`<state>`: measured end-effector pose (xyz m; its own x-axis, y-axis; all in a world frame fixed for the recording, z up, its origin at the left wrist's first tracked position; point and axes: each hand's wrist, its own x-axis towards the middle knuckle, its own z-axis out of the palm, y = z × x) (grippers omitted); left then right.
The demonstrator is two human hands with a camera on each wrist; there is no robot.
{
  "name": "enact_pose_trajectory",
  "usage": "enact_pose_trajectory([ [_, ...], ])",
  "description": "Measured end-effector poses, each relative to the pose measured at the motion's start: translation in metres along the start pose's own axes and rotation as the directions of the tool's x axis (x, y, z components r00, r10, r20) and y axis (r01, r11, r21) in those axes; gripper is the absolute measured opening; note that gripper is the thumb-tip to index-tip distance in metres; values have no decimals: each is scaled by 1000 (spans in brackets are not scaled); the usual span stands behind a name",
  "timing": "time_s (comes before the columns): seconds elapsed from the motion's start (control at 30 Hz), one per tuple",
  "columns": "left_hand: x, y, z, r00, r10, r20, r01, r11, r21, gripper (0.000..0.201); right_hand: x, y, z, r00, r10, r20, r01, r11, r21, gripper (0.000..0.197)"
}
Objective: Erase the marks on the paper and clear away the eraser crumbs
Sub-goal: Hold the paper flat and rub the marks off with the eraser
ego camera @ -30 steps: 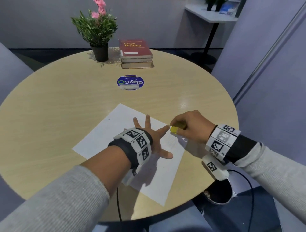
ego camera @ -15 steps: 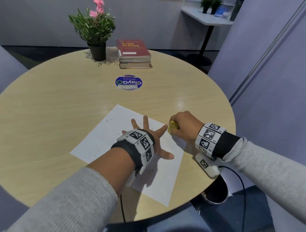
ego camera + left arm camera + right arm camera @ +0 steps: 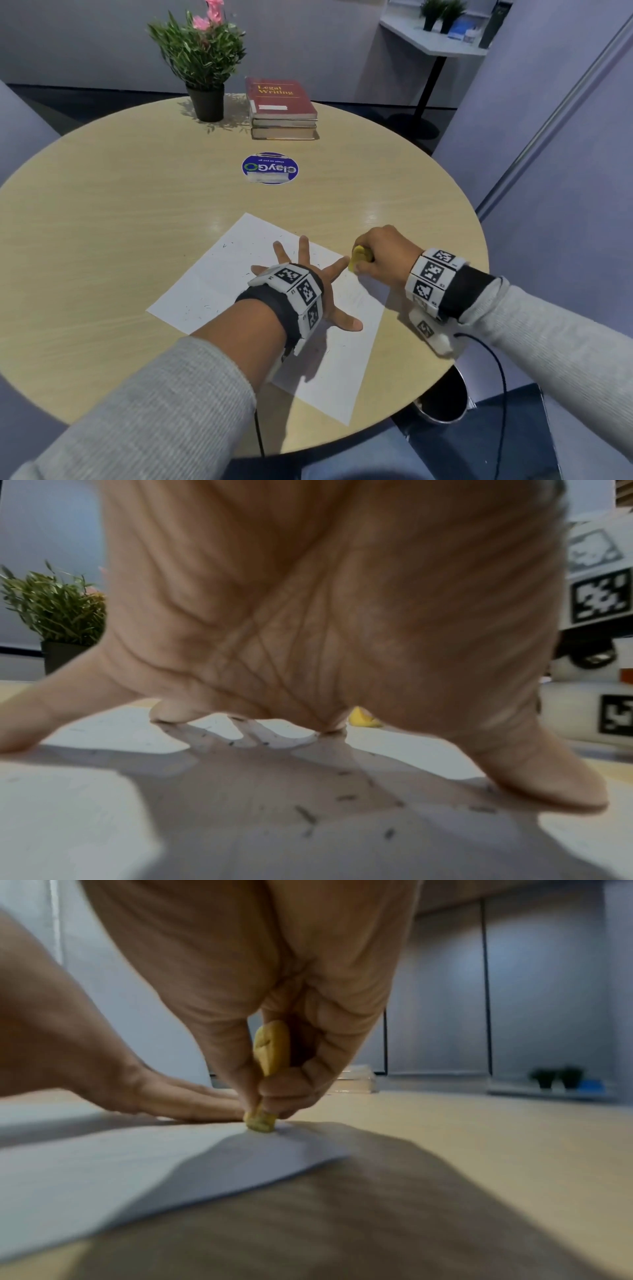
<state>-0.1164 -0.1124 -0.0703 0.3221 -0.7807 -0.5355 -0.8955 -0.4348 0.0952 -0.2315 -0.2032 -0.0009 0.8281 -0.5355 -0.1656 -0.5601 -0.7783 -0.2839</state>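
On a round tabletop [image 3: 102, 222], a white paper [image 3: 219, 274] lay near the front right edge. Our left hand [image 3: 308, 274] was spread flat, pinning it. Our right hand [image 3: 383, 257] pinched a yellow eraser [image 3: 358, 258], its tip on the paper's right edge. We judged erasing underway; dark crumbs [image 3: 304, 814] littered the sheet, so next came more rubbing, then sweeping.

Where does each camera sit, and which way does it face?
Head: above, looking down at the round wooden table; both forearms and hands show.
Left wrist: under the left hand, spread on the white paper sheet.
Right wrist: under the right hand, gripping the yellow eraser.
All three share paper and eraser.
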Motion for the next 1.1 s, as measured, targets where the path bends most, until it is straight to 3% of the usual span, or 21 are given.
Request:
enact_pose_trajectory([
  [0.1,-2,-1,0,1000,4,-8,-4,1000,-6,133,-8,-7,6,997,-59,44,58,998,4,13],
  [0.2,-5,0,-1,999,0,-32,-2,999,-41,127,-30,-22,15,969,-183,164,178,983,49,33],
  [0.3,-6,-1,-4,1000,8,-14,-8,1000,-21,130,-8,-4,2,996,-69,58,68,998,16,8],
  [0.37,-4,-1,-2,1000,5,-12,-5,1000,-16,131,-3,1,3,999,-46,14,46,999,3,9],
  [0.5,-5,-1,-1,1000,-12,-18,12,1000,-9,133,-35,-22,13,975,-183,130,172,981,92,20],
  [0.57,-5,-1,-3,1000,-8,16,8,1000,-16,138,-25,-13,6,985,-129,114,125,991,43,18],
  [0.6,-5,0,-4,1000,-3,26,3,1000,-9,139,-16,-4,1,995,-72,74,72,997,5,6],
  [0.67,-3,0,-4,999,-3,34,3,1000,11,138,-4,9,-3,1000,-22,-2,22,1000,-13,11],
  [0.73,0,-1,-2,999,-12,36,11,1000,20,135,-14,1,5,997,-68,20,68,998,17,3],
  [0.83,-1,0,-2,1000,-15,18,15,1000,24,134,-44,-14,17,975,-177,133,173,984,42,7],
  [0.9,-8,0,-4,1000,-14,19,14,1000,1,134,-34,-5,10,985,-110,130,113,993,-16,15],
  [0.97,-13,0,-7,1000,-9,21,10,999,-34,133,-14,12,-2,999,-33,39,35,998,-55,17],
  [1.03,-15,0,-8,1000,-14,20,14,999,-34,131,-12,14,-1,999,-46,12,47,998,-43,15],
  [1.1,-14,1,-8,999,-26,26,26,1000,-11,133,-31,-2,11,989,-117,86,119,993,-24,12],
])
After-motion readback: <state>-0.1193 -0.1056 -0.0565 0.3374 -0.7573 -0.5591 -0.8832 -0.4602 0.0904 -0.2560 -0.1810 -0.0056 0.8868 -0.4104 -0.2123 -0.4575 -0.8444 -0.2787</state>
